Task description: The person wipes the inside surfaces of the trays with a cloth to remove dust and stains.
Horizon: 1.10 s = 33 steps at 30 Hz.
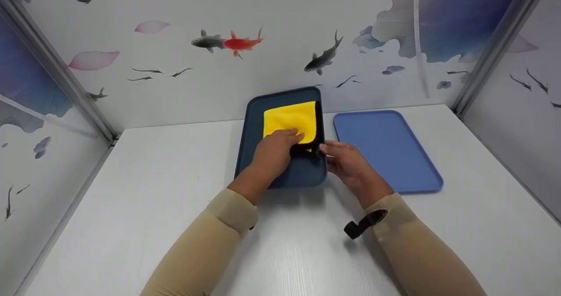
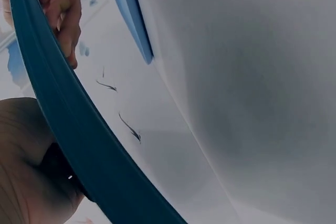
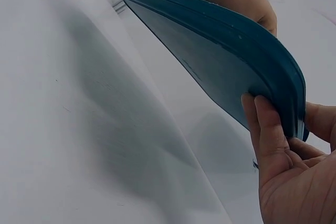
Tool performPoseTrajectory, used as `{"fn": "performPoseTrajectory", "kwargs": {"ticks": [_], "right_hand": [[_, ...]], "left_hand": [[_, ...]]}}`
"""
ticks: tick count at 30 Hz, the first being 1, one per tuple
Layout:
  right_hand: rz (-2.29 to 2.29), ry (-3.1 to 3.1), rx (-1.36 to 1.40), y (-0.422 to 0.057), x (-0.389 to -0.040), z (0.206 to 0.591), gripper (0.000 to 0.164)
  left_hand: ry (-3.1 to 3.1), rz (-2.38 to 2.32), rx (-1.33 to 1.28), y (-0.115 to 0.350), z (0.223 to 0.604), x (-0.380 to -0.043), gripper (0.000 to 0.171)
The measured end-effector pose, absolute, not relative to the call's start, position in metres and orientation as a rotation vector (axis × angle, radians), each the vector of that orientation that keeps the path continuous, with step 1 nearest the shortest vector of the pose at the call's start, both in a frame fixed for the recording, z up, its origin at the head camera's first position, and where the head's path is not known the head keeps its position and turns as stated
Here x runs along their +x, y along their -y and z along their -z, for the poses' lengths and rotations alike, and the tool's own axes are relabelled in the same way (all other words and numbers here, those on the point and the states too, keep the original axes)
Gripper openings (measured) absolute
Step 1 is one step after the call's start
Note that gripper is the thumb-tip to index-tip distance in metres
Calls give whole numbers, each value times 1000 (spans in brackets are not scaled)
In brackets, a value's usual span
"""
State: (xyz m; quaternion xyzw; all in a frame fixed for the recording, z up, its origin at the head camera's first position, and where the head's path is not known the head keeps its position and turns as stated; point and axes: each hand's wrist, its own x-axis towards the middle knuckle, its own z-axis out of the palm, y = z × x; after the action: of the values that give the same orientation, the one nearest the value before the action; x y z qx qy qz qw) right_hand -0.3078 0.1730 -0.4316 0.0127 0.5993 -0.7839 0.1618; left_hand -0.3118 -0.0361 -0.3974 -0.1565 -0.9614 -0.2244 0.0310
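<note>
A dark blue tray [image 1: 302,173] is raised off the table, seen edge-on from below in both wrist views. My right hand [image 1: 350,164] grips its right edge; in the right wrist view its fingers [image 3: 268,124] press the underside, with the thumb at the rim. On the tray lies a yellow cloth [image 1: 291,116] with black along its right and near edges. My left hand [image 1: 274,153] reaches over the tray and holds the cloth's near part, its fingers bent over it. Black material shows beneath that palm in the left wrist view; the fingertips there are hidden by the tray.
A lighter blue tray [image 1: 385,151] lies flat on the white table [image 1: 175,190], right of the raised tray. Behind stands a white wall panel [image 1: 280,6] painted with fish, close to the raised tray's far end. Side panels flank the table.
</note>
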Motion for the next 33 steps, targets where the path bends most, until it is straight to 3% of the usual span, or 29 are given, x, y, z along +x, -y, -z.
{"fn": "performPoseTrajectory", "kwargs": {"ticks": [10,17,25,33], "right_hand": [[2262,-1728,42,-173,-308,430,52],[2277,-1697,11,-174,-309,431,62],[2277,-1748,87,-171,-307,429,49],[2294,-1742,119,-171,-305,425,46]], "left_hand": [[2907,369,-603,65,398,-318,45],[2971,484,-445,81,400,-325,45],[2980,528,-350,89,404,-321,49],[2963,508,-333,88,402,-308,49]]}}
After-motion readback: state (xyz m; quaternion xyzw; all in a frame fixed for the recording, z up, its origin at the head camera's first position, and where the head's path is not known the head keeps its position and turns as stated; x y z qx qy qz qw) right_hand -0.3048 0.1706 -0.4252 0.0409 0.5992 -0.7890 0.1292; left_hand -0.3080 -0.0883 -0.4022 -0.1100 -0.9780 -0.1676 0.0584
